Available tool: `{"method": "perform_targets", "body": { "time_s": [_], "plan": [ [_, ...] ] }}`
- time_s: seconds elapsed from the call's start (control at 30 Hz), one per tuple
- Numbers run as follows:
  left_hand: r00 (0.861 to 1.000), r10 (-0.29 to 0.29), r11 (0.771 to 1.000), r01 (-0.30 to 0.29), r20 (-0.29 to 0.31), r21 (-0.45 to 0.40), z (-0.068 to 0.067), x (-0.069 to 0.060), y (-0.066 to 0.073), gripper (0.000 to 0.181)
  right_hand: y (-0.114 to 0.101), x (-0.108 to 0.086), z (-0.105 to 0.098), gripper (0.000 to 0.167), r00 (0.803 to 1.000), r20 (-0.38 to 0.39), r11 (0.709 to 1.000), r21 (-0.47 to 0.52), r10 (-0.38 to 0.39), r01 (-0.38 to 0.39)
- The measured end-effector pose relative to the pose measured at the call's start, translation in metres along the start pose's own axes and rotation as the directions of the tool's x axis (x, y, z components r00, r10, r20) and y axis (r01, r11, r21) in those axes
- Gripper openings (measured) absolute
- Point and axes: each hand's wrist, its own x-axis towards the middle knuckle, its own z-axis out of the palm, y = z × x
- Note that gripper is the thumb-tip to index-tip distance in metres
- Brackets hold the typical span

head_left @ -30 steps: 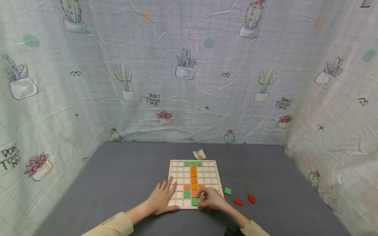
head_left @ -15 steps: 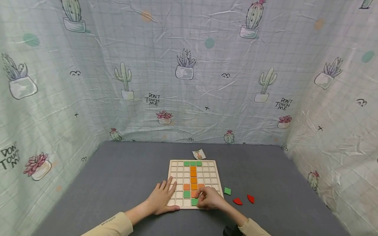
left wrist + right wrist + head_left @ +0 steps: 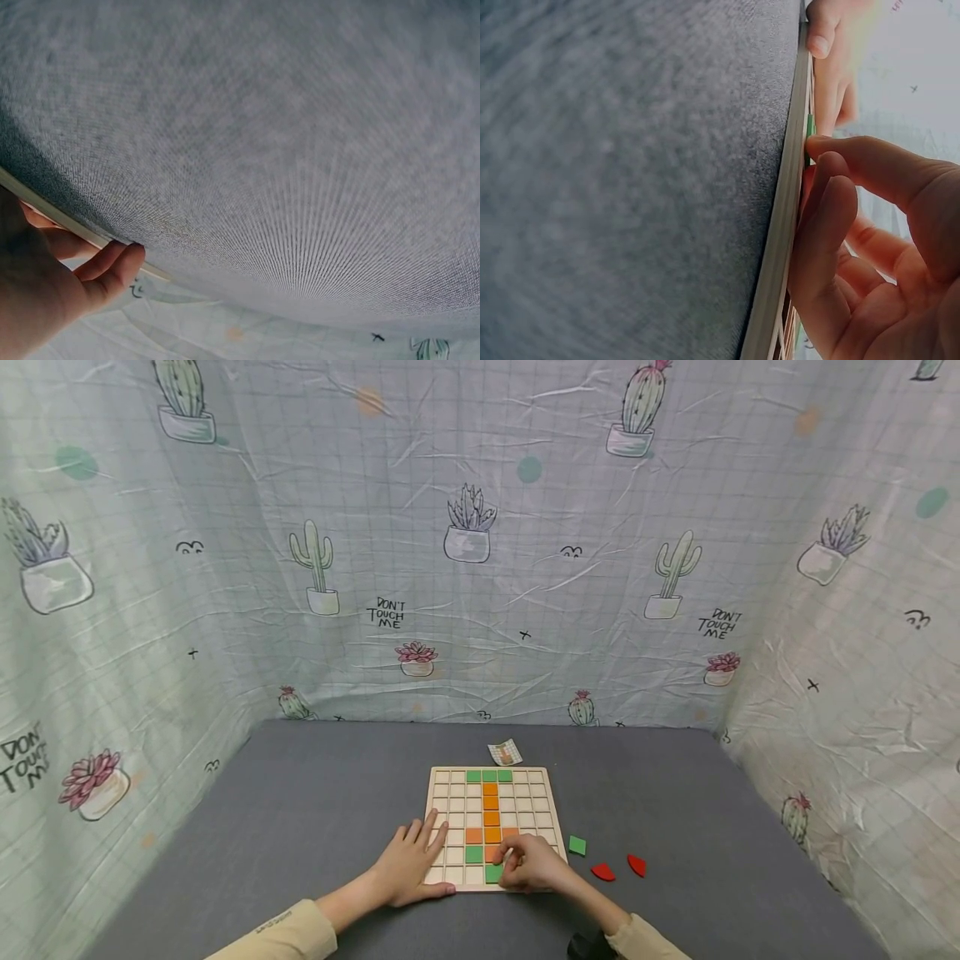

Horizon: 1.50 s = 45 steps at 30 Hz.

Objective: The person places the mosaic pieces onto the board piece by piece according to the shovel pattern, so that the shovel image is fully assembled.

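A pale wooden grid board (image 3: 532, 803) lies on the grey table, with green and orange square tiles in some of its cells. My left hand (image 3: 411, 864) rests over the board's left edge, fingers spread and nearly straight; in the left wrist view, fingertips (image 3: 127, 259) lie along the rim. At the front edge my right hand (image 3: 534, 865) has curled fingers, their tips touching a green tile (image 3: 492, 874) and seeming to pinch its right side. The right wrist view shows that green tile (image 3: 809, 131) at the rim under a fingertip. Cells beneath the right hand are hidden.
A small printed pattern card (image 3: 505, 752) lies behind the board. Off its right side are a loose green tile (image 3: 577, 845) and two red quarter-round pieces (image 3: 603, 872). A patterned cloth (image 3: 465, 635) hangs behind and at both sides.
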Motion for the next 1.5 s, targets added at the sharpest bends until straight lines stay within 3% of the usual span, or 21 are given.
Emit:
{"method": "perform_targets", "body": {
  "time_s": [0.47, 0.77, 0.97, 1.5],
  "plan": [
    [1.0, -0.002, 1.0, 0.002, -0.004, -0.002, -0.001, 0.0, 0.001, 0.09, 0.002, 0.001, 0.0, 0.02, 1.0, -0.007, 1.0, -0.013, -0.01, 0.01],
    [1.0, -0.002, 1.0, 0.002, -0.005, 0.006, -0.001, 0.0, 0.0, 0.09, 0.006, -0.002, -0.002, 0.02, 1.0, 0.018, 0.998, 0.063, -0.009, 0.008],
    [1.0, 0.002, 1.0, -0.002, -0.001, 0.025, -0.001, 0.001, 0.0, 0.09, 0.012, -0.01, -0.014, 0.018, 0.998, 0.034, 0.984, 0.173, -0.053, 0.047],
    [1.0, 0.01, 1.0, -0.009, -0.023, 0.027, -0.002, 0.0, -0.001, 0.09, 0.027, -0.034, -0.049, 0.023, 1.0, 0.003, 0.987, 0.16, -0.014, 0.013]
  ]
}}
